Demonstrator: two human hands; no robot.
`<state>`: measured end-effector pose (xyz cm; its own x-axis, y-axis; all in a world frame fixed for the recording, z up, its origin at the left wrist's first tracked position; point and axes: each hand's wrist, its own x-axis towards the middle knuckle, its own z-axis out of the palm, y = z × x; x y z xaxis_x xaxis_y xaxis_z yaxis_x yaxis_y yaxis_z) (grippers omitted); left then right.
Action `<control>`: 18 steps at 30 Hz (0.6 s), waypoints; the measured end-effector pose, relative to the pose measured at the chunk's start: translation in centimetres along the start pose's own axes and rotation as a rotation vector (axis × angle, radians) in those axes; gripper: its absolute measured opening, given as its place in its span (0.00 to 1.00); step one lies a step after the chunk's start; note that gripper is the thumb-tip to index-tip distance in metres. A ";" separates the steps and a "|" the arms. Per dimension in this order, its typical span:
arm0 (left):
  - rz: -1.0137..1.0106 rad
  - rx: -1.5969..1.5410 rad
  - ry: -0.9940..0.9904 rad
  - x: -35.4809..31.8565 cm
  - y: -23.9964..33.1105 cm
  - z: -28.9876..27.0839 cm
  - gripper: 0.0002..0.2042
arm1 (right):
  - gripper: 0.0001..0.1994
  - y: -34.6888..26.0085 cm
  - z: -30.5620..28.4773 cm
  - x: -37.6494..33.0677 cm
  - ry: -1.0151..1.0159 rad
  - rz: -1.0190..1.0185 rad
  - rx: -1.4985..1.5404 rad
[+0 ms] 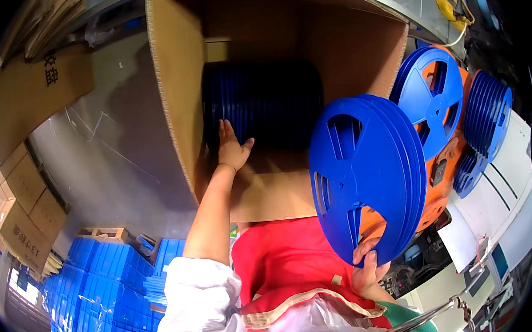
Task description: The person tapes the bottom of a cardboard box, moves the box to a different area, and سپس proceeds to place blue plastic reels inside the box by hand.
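Left hand (pixel 233 148): my fingers were spread flat on the row of blue reels (pixel 261 101) deep inside the cardboard box (pixel 177 86).
Right hand (pixel 367 271): my fingers gripped a stack of blue reels (pixel 365 177) from below, standing upright, near me.

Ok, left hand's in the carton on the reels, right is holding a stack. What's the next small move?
Probably slide the right hand's stack of blue reels into the cardboard carton, against the row of reels that the left hand steadies; bare floor shows beside it.

The person wears a white top with its left sleeve (pixel 195 294) pushed up above the elbow. Over it sits a red apron (pixel 285 263) edged with beige trim. Both hands are bare.
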<state>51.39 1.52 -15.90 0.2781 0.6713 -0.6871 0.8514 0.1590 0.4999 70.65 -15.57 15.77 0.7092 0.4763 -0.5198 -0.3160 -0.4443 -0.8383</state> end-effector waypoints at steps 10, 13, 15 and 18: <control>-0.066 -0.189 0.463 0.8 -2.2 -0.8 0.37 | 0.18 -0.5 2.6 2.4 -0.098 0.038 0.026; -0.094 -0.154 0.456 0.8 -2.2 0.3 0.36 | 0.24 -0.4 5.3 3.6 -0.190 0.082 0.087; -0.111 -0.056 0.400 -0.1 0.1 0.7 0.34 | 0.24 -0.2 7.1 4.7 -0.216 0.066 0.143; -0.019 0.209 0.461 -0.7 -0.1 2.7 0.32 | 0.25 -0.1 10.8 5.4 -0.290 0.047 0.259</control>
<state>52.34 -0.97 -16.89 0.0766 0.9270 -0.3671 0.9384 0.0574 0.3407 67.67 -4.78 11.26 0.4947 0.6711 -0.5522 -0.5187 -0.2819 -0.8072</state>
